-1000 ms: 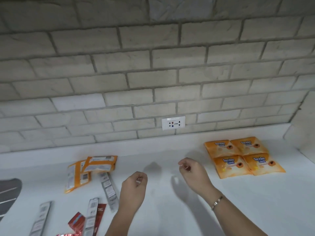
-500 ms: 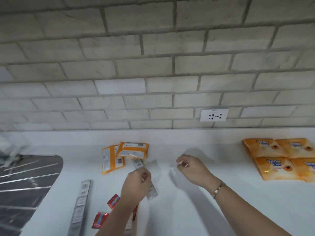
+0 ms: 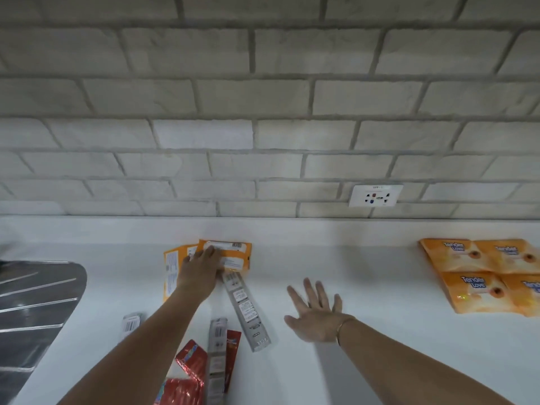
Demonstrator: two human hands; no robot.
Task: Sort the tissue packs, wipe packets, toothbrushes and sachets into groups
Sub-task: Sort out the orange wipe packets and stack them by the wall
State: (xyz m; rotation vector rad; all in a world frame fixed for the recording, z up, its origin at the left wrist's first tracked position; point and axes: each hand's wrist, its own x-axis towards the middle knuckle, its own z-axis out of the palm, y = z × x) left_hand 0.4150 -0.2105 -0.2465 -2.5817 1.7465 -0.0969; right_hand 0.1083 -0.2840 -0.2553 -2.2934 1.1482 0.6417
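My left hand [image 3: 201, 271] lies flat on two orange wipe packets [image 3: 233, 254] near the back wall, fingers touching the upper one's white label. I cannot see a closed grip on it. A grey toothbrush pack [image 3: 247, 311] runs diagonally from under those packets toward me. My right hand [image 3: 314, 312] hovers over bare counter, fingers spread, holding nothing. Two more grey toothbrush packs [image 3: 217, 355] [image 3: 133, 323] and red sachets [image 3: 191, 361] lie near my left forearm. Several orange tissue packs [image 3: 482, 273] form a group at the far right.
A steel sink drainboard [image 3: 35, 305] fills the left edge. The white counter [image 3: 365, 287] meets a brick wall with a power socket [image 3: 375, 195]. A bracelet sits on my right wrist.
My left hand has reached forward from a loose fist onto the orange wipe packets. My right hand has opened from a pinch to spread fingers. The view shifted left and closer.
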